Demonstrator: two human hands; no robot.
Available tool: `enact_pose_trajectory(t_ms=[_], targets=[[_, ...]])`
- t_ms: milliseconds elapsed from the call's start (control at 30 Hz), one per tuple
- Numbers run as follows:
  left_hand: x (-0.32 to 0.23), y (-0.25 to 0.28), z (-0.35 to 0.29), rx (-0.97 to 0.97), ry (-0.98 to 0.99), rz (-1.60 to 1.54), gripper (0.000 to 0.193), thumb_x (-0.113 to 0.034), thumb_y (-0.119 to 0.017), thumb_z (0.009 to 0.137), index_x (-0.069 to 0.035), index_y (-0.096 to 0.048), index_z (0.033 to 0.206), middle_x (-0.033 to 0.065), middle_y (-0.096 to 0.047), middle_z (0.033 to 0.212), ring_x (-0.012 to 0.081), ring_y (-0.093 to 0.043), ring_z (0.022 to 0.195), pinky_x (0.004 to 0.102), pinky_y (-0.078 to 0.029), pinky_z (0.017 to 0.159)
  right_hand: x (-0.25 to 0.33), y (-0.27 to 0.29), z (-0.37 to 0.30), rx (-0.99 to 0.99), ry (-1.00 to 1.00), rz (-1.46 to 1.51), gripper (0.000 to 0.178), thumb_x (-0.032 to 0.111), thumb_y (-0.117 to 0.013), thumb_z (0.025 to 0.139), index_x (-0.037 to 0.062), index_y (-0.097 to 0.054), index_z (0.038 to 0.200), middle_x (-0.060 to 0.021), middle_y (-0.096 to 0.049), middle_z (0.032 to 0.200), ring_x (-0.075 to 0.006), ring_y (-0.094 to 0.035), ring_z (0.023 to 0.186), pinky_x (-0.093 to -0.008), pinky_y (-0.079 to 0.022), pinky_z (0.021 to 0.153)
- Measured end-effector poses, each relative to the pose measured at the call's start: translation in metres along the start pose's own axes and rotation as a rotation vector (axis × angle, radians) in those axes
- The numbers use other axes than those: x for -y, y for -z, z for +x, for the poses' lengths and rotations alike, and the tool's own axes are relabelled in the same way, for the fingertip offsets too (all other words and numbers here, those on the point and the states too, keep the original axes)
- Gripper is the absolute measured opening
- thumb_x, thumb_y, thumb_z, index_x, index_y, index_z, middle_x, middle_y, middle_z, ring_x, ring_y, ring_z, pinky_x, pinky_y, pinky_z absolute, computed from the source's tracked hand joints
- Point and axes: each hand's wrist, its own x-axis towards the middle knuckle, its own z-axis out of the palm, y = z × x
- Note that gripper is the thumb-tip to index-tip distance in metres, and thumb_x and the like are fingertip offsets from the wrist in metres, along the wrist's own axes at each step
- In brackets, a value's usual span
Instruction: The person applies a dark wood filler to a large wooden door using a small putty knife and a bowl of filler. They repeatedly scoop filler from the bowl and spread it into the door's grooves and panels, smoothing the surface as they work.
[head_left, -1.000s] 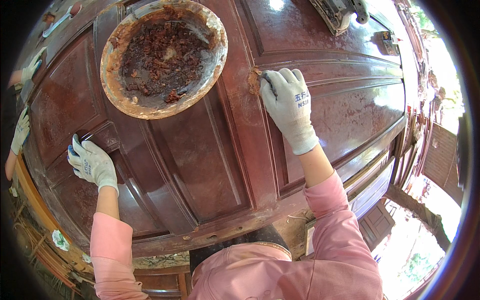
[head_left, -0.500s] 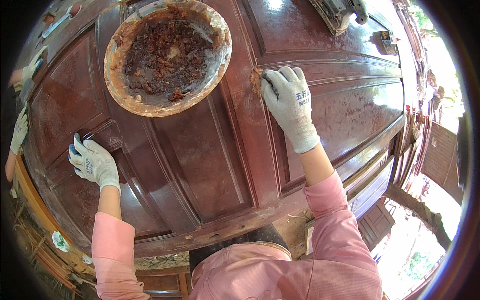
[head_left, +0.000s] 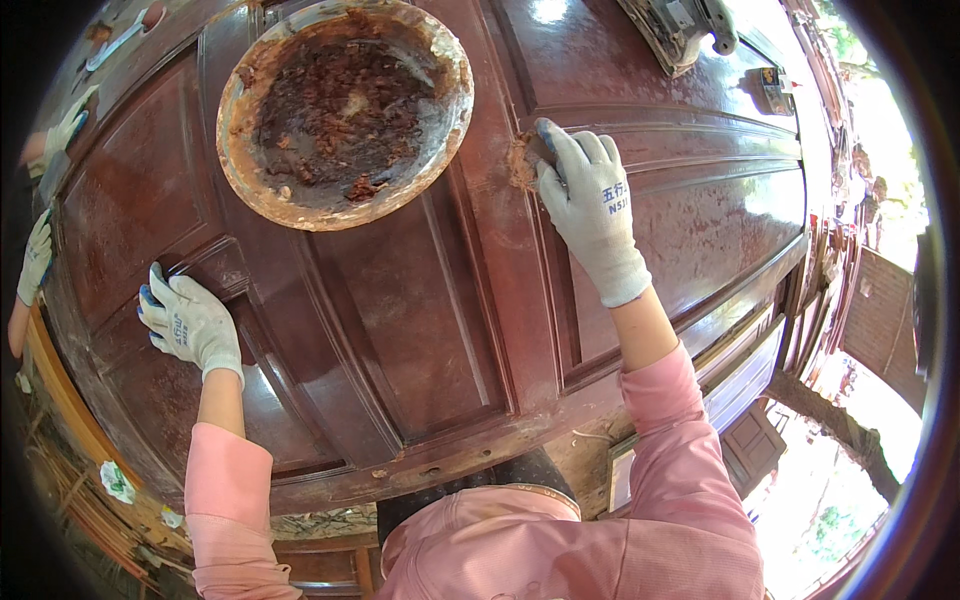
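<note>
My left hand (head_left: pixel 190 322), in a white glove with blue on the fingertips, lies with fingers apart on a dark red-brown panelled wooden door (head_left: pixel 415 330). Gloved likewise, my right hand (head_left: pixel 590 200) is closed at an upright strip of the door, beside a rough brown patch (head_left: pixel 524 162). Something small and dark shows between its thumb and fingers; its kind is hidden. Between and beyond my hands, a round, crusted basin (head_left: pixel 240 185) rests on the door, with reddish-brown flakes and paste inside.
At the far right lie a grey power tool (head_left: pixel 690 30) and a small dark container (head_left: pixel 770 90). Another person's gloved hands (head_left: pixel 36 260) are at the left edge, near a grey blade (head_left: pixel 52 178). A white-handled tool (head_left: pixel 118 45) lies far left. Wooden frames stand at the right.
My right hand has shifted slightly right, its index finger now stretched further forward beside the brown patch. The basin appears a little further right. My left hand stays nearly in place.
</note>
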Motion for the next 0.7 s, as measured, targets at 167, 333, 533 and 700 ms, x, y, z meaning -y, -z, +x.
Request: enact_pose_trajectory(t_ms=[167, 333, 533, 700], targets=[[-0.001, 0.0, 0.0, -0.003, 0.005, -0.006, 0.051, -0.042, -0.032, 0.114, -0.022, -0.048, 0.157, 0.017, -0.043, 0.163, 0.0346, -0.035, 0.154, 0.0617, -0.029, 0.12, -0.005, -0.008, -0.012, 0.007, 0.008, -0.062, 0.041, 0.009, -0.071, 0.09, 0.0058, -0.065, 0.13, -0.0112, -0.062, 0.105, -0.0335, -0.057, 0.1, -0.0459, -0.05, 0.091], [0.001, -0.002, 0.001, -0.012, -0.003, 0.017, 0.051, -0.042, -0.032, 0.114, -0.022, -0.048, 0.157, 0.0168, -0.043, 0.162, 0.0343, -0.036, 0.153, 0.0616, -0.03, 0.12, -0.005, -0.012, -0.013, 0.003, 0.043, -0.179, 0.038, 0.011, -0.073, 0.088, 0.0105, -0.066, 0.125, -0.0071, -0.062, 0.108, -0.0309, -0.057, 0.104, -0.0459, -0.048, 0.094], [0.001, -0.003, 0.0, -0.017, -0.004, 0.032, 0.05, -0.042, -0.032, 0.114, -0.022, -0.049, 0.157, 0.0163, -0.044, 0.162, 0.0338, -0.038, 0.152, 0.0616, -0.031, 0.118, -0.001, -0.006, -0.017, 0.036, 0.121, -0.209, 0.037, 0.008, -0.07, 0.085, 0.0136, -0.07, 0.122, -0.0054, -0.062, 0.11, -0.0301, -0.057, 0.105, -0.0457, -0.047, 0.095], [0.002, -0.004, 0.001, -0.024, -0.005, 0.022, 0.049, -0.042, -0.033, 0.114, -0.023, -0.049, 0.156, 0.0162, -0.045, 0.161, 0.0335, -0.038, 0.152, 0.0614, -0.032, 0.118, -0.004, -0.003, -0.017, 0.01, 0.061, -0.091, 0.042, 0.003, -0.068, 0.084, 0.0097, -0.071, 0.125, -0.0086, -0.063, 0.112, -0.0334, -0.057, 0.105, -0.0466, -0.047, 0.096]])
